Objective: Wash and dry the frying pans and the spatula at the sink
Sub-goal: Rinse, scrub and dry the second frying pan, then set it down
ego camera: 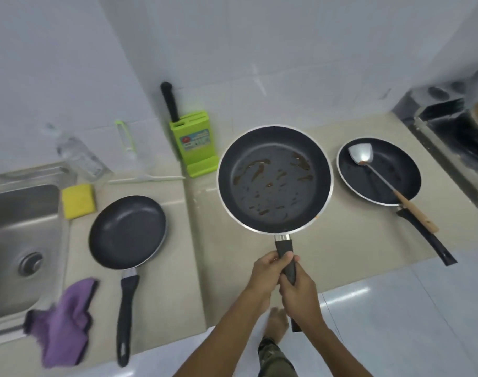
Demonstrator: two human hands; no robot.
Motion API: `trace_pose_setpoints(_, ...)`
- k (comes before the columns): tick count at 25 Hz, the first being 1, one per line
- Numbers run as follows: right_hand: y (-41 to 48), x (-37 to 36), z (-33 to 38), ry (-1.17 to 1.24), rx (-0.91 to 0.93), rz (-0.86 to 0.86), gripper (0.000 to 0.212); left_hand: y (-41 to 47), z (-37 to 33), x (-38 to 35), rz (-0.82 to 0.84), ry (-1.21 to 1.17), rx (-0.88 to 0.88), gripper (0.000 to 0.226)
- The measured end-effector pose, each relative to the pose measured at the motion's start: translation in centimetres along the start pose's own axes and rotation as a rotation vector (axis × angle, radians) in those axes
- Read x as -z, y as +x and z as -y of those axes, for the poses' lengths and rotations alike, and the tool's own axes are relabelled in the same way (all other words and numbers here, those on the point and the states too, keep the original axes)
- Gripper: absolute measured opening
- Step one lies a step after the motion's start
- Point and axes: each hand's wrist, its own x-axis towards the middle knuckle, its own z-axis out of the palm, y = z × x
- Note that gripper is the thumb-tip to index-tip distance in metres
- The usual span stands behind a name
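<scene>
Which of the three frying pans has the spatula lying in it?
The rightmost pan, nearest the stove: the spatula rests in it. The middle pan, streaked brown, and the left pan hold no utensil.

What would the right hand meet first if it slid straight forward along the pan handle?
Most likely the left hand, which grips the same handle just ahead of the right hand; the two seem to touch. Beyond it comes the dirty pan.
</scene>
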Motion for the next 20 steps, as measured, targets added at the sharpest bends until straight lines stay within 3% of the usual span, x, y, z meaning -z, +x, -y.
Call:
trace_pose_setpoints(8,-15.9,-16.5,8.6,0.002,0.162,0.056,0.01,-17.7,-1.7,17.8,-0.076,-0.017,-0.245,0.023)
trace_pose_setpoints(13,-23.3,-27.2,13.2,-0.038,0.205,0.332,0.009,-25.6,-0.9,30.3,-0.277,-0.22,-0.323,0.026)
trace_pose_setpoints(20,-26.4,-41.0,16.9,-0.228,0.231,0.614,0.015,-28.1,0.7,45.2,-0.579,-0.35,-0.308,0.025)
